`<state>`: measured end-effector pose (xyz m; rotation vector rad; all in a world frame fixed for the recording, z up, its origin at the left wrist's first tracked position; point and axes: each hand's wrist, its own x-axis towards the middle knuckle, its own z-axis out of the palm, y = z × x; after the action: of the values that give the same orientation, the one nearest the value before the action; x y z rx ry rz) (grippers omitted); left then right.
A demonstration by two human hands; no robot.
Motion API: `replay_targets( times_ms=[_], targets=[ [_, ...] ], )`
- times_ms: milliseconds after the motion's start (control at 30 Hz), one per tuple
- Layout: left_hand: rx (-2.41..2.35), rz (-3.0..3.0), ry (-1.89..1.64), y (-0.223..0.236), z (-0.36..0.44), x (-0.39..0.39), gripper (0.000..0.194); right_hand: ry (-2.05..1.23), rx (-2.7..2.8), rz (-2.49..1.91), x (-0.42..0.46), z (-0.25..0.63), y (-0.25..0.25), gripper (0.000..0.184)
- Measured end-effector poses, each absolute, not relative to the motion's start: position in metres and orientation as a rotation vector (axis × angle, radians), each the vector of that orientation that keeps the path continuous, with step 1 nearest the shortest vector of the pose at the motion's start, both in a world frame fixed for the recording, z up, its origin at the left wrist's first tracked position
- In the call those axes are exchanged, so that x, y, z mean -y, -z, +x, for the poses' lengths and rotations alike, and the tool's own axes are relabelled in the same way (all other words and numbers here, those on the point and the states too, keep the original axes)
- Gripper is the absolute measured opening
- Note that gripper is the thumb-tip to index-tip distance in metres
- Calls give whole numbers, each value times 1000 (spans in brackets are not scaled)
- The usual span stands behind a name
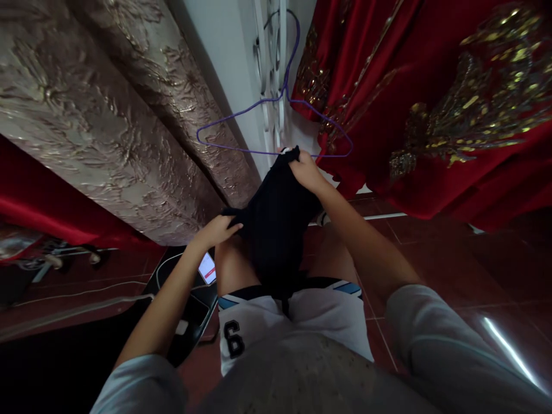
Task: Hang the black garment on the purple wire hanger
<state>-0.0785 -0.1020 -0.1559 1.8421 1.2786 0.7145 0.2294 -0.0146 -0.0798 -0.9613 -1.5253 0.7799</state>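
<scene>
A dark navy garment hangs down in front of my legs. My right hand grips its top edge, raised close to the bottom bar of a purple wire hanger that hangs on a white door or frame. My left hand is closed on the garment's lower left edge, just above my left knee. Both hands pinch the cloth. I wear white shorts with a number on them.
A beige embossed curtain hangs at the left. Red garments with gold embroidery hang at the right. A phone with a lit screen lies on a dark object by my left leg. The floor is red tile.
</scene>
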Motion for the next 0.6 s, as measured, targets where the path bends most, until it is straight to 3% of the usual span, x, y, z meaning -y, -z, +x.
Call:
replay_targets(
  times_ms=[133,367,500,600],
  targets=[
    [-1320,1906,-813,127,-110,95,23,-683,1471,-1003,22,256,91,22],
    [-1193,2276,-936,59,-101,72,44,-679,1389,-1068,70,290,60,27],
    [-1162,2207,-1181,20,-60,62,37,-661,1401,-1069,82,277,61,20],
    [-1055,2140,-1293,-1,-25,55,18,-726,1428,-1032,92,264,67,11]
  ],
)
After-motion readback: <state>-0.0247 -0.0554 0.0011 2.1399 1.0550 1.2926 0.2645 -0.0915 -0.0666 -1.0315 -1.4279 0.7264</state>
